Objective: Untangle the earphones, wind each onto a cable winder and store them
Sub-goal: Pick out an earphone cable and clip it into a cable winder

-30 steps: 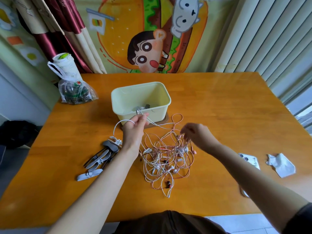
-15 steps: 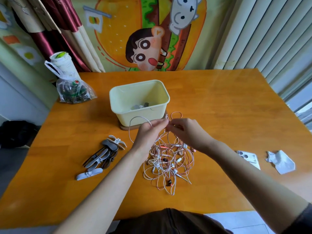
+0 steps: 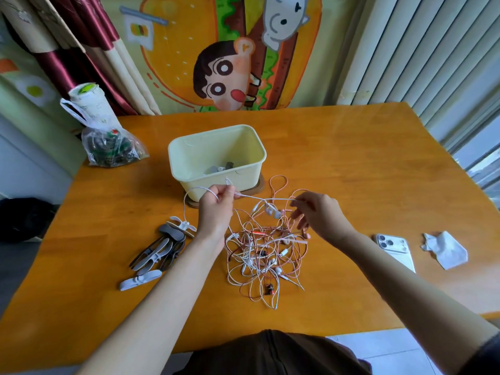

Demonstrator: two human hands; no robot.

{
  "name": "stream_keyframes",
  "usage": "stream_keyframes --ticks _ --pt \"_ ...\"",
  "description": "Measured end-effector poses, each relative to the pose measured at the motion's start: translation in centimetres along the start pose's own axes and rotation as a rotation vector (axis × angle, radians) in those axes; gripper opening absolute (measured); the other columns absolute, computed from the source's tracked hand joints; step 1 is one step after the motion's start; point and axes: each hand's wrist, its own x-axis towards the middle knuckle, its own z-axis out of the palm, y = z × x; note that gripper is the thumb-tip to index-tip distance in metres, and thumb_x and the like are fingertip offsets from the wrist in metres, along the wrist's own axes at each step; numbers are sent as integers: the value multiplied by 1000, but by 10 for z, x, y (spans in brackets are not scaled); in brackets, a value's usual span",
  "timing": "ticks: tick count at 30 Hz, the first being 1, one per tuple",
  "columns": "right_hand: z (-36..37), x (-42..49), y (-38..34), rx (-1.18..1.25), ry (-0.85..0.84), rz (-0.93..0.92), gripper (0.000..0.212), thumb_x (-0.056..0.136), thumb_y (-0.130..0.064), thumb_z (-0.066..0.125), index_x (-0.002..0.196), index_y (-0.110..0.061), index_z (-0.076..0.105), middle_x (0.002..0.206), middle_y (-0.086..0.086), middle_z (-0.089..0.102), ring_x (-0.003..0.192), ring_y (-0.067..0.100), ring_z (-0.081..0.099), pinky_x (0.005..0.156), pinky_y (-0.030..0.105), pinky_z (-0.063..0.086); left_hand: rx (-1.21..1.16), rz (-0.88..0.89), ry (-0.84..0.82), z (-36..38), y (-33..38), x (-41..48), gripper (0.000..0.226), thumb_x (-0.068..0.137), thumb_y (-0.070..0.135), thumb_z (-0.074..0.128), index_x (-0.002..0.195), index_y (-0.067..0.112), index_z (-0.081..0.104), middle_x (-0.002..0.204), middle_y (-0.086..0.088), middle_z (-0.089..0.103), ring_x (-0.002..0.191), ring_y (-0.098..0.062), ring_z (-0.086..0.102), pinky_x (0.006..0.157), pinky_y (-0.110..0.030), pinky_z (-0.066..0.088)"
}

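Hands both grasp one white earphone cable (image 3: 257, 197): left hand (image 3: 215, 212) pinches it in front of the cream box (image 3: 249, 177), right hand (image 3: 320, 216) pinches it further along. Tangled earphones (image 3: 263, 255) lie beneath on the worktop (image 3: 351, 163), cable winders (image 3: 159, 250) just left of them, phone (image 3: 395, 247) well right.

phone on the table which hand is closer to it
Right. The right hand is over the earphone tangle, just left of the phone; the left hand is farther away, on the tangle's other side near the cable winders.
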Motion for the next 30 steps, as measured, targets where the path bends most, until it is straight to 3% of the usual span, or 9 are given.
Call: stream_keyframes --ticks 4,10,14,17,19,21,24,27,30 --pt "-3 4 18 -28 92 184 21 99 -10 40 92 -7 60 65 4 66 37 5 56 45 22 49 -43 -2 48 -1 1 2 22 101 15 44 80 16 52 61 1 42 54 -9 37 57 -20 37" --pt "-6 6 36 -56 76 312 24 98 -10 42 95 -1 64 71 9 68 60 21 66 63 34 57 -98 11 35 -5 5 3 21 100 10 45 81 12 53 64 0 48 53 -7 38 47 -14 34" --pt "0 0 28 -370 -19 224 34 96 -15 51 125 2 56 122 20 60 109 34 58 91 36 45 -40 11 -53 -1 5 -1 21 98 12 51 78 12 58 71 -8 48 56 -9 37 47 -12 35" --pt "7 -7 0 -173 -88 15 50 92 -23 59 137 -7 43 137 11 50 123 23 50 101 33 41 -5 5 -139 5 5 -6 18 96 13 55 80 12 62 77 -11 54 57 -9 36 49 -15 32" --pt "16 -10 -22 11 -198 -78 50 92 -25 59 136 -9 43 132 8 56 116 16 56 100 32 46 23 11 -179 10 5 -11 16 95 13 56 81 12 63 68 -1 57 55 -7 38 49 -13 33" --pt "25 -12 -38 151 -294 -105 39 93 -24 56 129 -12 46 113 7 66 87 4 64 78 23 54 53 20 -221 14 6 -14 15 95 13 57 82 12 64 59 5 55 49 -1 45 49 -11 37" --pt "29 -8 -40 187 -269 -113 11 99 -16 47 104 -11 55 73 1 66 52 -3 60 53 13 44 118 30 -278 11 7 -15 13 95 12 55 85 12 63 62 10 59 48 6 50 53 -9 38" --pt "17 3 -19 73 -89 -28 24 100 -15 41 94 -9 63 62 -4 56 43 1 54 47 12 41 325 -60 -364 0 5 -11 8 98 19 52 94 16 58 78 5 58 59 2 49 59 -16 38" --pt "-2 16 13 -115 15 97 26 99 -14 41 92 -12 66 67 1 60 50 10 52 48 18 40 563 -202 -477 -10 -2 -7 20 102 28 41 99 13 52 78 0 53 60 -8 39 54 -20 34"
